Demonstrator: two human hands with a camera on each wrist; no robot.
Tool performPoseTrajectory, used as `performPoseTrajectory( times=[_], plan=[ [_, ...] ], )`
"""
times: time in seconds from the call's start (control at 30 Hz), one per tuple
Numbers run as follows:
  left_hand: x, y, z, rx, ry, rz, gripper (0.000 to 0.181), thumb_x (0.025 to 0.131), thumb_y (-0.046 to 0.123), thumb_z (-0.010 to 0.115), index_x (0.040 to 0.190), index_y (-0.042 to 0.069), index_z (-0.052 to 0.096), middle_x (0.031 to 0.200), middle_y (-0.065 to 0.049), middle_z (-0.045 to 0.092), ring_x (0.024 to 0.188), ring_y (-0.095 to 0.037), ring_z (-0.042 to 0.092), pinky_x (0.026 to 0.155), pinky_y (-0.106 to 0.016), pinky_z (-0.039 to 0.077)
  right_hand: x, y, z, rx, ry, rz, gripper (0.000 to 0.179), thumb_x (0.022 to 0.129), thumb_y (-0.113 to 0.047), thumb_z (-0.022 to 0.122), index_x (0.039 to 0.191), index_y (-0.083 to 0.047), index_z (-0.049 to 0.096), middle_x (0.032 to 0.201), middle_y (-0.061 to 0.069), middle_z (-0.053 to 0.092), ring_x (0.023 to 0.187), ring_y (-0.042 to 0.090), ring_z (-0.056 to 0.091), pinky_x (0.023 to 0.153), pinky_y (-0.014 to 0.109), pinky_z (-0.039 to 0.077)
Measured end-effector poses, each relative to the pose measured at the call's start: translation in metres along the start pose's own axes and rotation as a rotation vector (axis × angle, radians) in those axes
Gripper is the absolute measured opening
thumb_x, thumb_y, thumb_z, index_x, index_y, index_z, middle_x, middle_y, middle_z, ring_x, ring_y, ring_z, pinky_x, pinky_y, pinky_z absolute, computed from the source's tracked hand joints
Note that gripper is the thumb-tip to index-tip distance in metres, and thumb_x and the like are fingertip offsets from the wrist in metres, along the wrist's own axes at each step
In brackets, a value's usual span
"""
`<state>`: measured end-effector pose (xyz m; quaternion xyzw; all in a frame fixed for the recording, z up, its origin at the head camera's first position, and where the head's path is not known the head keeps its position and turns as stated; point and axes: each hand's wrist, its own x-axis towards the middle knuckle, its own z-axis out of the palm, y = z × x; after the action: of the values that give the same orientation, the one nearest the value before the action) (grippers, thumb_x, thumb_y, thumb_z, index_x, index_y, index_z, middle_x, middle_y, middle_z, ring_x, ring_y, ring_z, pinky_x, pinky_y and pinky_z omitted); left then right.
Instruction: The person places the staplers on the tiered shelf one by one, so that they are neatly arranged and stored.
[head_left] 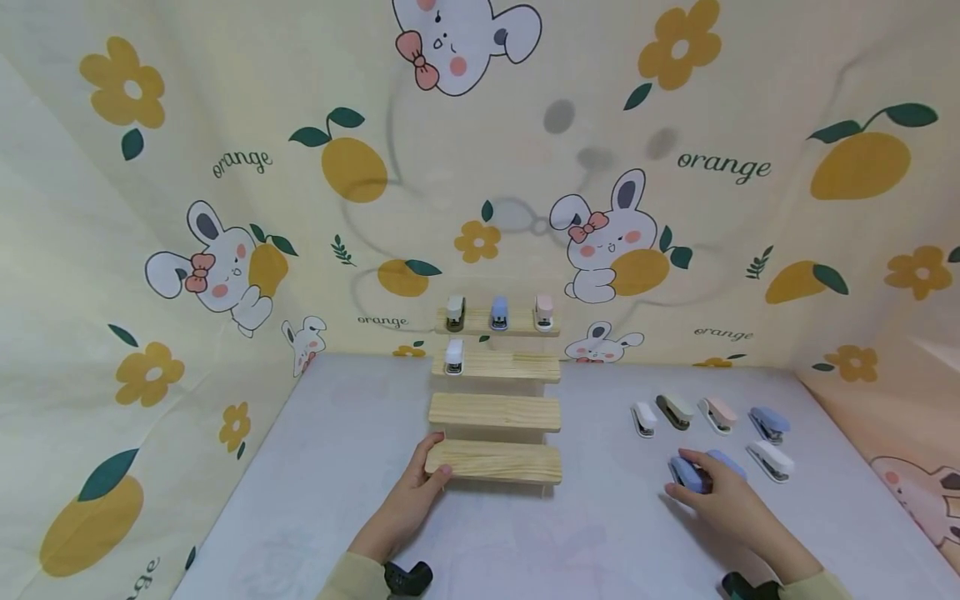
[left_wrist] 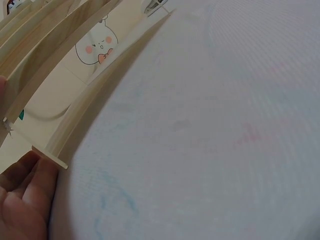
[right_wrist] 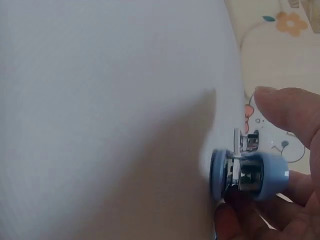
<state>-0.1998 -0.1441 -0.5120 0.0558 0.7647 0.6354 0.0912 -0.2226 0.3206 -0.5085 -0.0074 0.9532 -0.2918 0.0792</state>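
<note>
My left hand [head_left: 420, 483] grips the left end of a tiered wooden display rack [head_left: 495, 412], thumb over the front step. Its fingers [left_wrist: 37, 185] are by the rack's foot in the left wrist view. My right hand [head_left: 727, 492] straddles a small blue stapler [head_left: 690, 473] on the table; in the right wrist view its thumb [right_wrist: 287, 107] stands apart from the stapler, fingers on the far side. Another blue stapler [head_left: 726, 462] is partly hidden behind this hand. The rack's top step bears a grey-black stapler [head_left: 455, 312], a blue and a pink one; a white stapler [head_left: 453, 357] stands on the second step.
Behind the right hand lie more small staplers: a white one [head_left: 643, 419], a green-grey one [head_left: 675, 412], a pink one [head_left: 717, 415], a blue one [head_left: 769, 424] and another white one [head_left: 770, 461]. A printed cloth backdrop [head_left: 480, 150] rises behind the white table [head_left: 315, 467].
</note>
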Motion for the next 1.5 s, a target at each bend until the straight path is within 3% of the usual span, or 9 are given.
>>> performPoseTrajectory(
  times=[0.1,0.4,0.57,0.77,1.07,1.5],
  plan=[
    [0.000,0.000,0.000,0.000,-0.001,0.000,0.054,0.101,0.027,0.051,0.149,0.020,0.026,0.155,-0.017,0.023,0.143,-0.033,0.019,0.113,-0.055,0.015,0.000,0.000,0.000,0.032,-0.009,0.021,0.087,0.084,-0.054,0.069,0.144,0.001,0.037,0.128,0.035,0.047,0.108,0.042,0.055,0.083,0.056,0.050],
    [0.000,0.001,0.000,0.002,0.004,0.001,0.053,0.101,0.026,0.051,0.148,0.020,0.027,0.156,-0.017,0.021,0.144,-0.033,0.016,0.113,-0.055,0.013,-0.001,-0.001,0.003,0.086,-0.011,0.040,0.082,0.085,-0.049,0.070,0.142,0.000,0.038,0.131,0.031,0.047,0.109,0.043,0.055,0.081,0.049,0.053],
    [0.008,-0.016,-0.001,0.015,0.008,-0.001,0.053,0.101,0.028,0.051,0.148,0.025,0.026,0.157,-0.015,0.019,0.144,-0.033,0.014,0.113,-0.056,0.012,-0.001,-0.007,0.005,0.115,0.006,0.041,0.083,0.084,-0.052,0.070,0.142,-0.002,0.038,0.133,0.027,0.047,0.108,0.039,0.056,0.080,0.046,0.054],
    [0.015,-0.032,-0.003,0.015,0.005,0.004,0.055,0.099,0.038,0.052,0.147,0.033,0.026,0.158,-0.010,0.019,0.144,-0.028,0.015,0.114,-0.054,0.013,0.000,-0.019,0.004,0.153,0.099,-0.088,0.074,0.085,-0.048,0.071,0.139,-0.006,0.043,0.135,0.024,0.050,0.101,0.031,0.062,0.076,0.040,0.054],
    [0.012,-0.026,-0.002,0.012,0.004,0.014,0.055,0.099,0.039,0.052,0.147,0.031,0.027,0.158,-0.011,0.018,0.145,-0.029,0.013,0.114,-0.054,0.012,0.008,-0.055,-0.003,0.228,0.226,-0.196,0.066,0.087,-0.041,0.071,0.139,-0.009,0.045,0.126,0.021,0.055,0.098,0.031,0.063,0.070,0.031,0.054],
    [0.014,-0.030,-0.003,0.020,-0.002,0.009,0.058,0.098,0.043,0.052,0.148,0.033,0.025,0.158,-0.011,0.019,0.144,-0.031,0.015,0.113,-0.055,0.014,0.029,-0.116,-0.002,0.335,0.266,-0.251,0.074,0.084,-0.053,0.069,0.141,-0.015,0.042,0.125,0.011,0.053,0.100,0.027,0.058,0.073,0.032,0.053]
  ],
)
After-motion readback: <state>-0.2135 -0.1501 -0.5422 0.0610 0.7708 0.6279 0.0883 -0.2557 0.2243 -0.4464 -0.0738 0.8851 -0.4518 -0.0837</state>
